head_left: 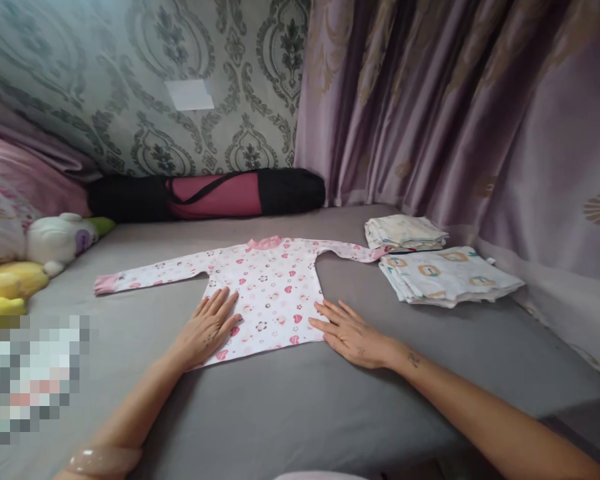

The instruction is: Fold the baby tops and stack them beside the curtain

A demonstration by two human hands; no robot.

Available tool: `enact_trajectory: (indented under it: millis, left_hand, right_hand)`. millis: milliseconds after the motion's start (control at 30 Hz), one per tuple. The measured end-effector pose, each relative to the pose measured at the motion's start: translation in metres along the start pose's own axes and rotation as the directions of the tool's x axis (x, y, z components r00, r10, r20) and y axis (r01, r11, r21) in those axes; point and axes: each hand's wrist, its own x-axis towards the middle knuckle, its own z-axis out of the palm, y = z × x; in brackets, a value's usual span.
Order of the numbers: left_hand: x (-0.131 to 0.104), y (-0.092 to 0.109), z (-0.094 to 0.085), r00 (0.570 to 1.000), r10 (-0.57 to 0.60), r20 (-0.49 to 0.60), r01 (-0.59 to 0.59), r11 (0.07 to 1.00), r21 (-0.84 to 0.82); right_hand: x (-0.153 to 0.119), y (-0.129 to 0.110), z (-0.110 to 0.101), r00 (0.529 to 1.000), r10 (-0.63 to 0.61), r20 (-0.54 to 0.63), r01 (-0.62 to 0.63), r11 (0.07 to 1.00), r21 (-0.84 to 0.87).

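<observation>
A white long-sleeved child's shirt (265, 287) with pink hearts and a pink collar lies spread flat on the grey bedsheet (300, 407). Both sleeves stretch out to the sides, and the right one reaches the folded cloths. My left hand (210, 327) rests flat on the shirt's lower left side, fingers apart. On the opposite side, my right hand (350, 333) lies flat with its fingertips on the shirt's lower right edge and its palm over the sheet. Neither hand grips the fabric.
Two stacks of folded cloth, a smaller cream stack (405, 232) and a larger patterned stack (450, 277), sit at the right. A black and maroon long bag (215, 195) lies along the wall. Plush toys (57, 240) are at the left; purple curtains (430, 100) hang on the right.
</observation>
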Motion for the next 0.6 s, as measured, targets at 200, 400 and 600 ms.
enact_trajectory:
  millis: [200, 400, 600]
  left_hand:
    - [0.001, 0.005, -0.01, 0.997, -0.024, 0.069, 0.027, 0.998, -0.048]
    - [-0.003, 0.009, -0.016, 0.999, -0.002, 0.048, 0.007, 0.993, -0.117]
    - [-0.004, 0.026, -0.026, 0.995, 0.095, -0.002, -0.094, 0.982, -0.163]
  right_hand:
    - [-0.022, 0.003, -0.005, 1.0, 0.021, -0.001, -0.021, 0.998, 0.058]
    - [-0.028, 0.002, -0.022, 0.999, 0.044, 0.007, -0.044, 0.994, 0.102]
    - [0.018, -0.012, -0.038, 0.983, -0.035, -0.18, 0.037, 0.999, 0.007]
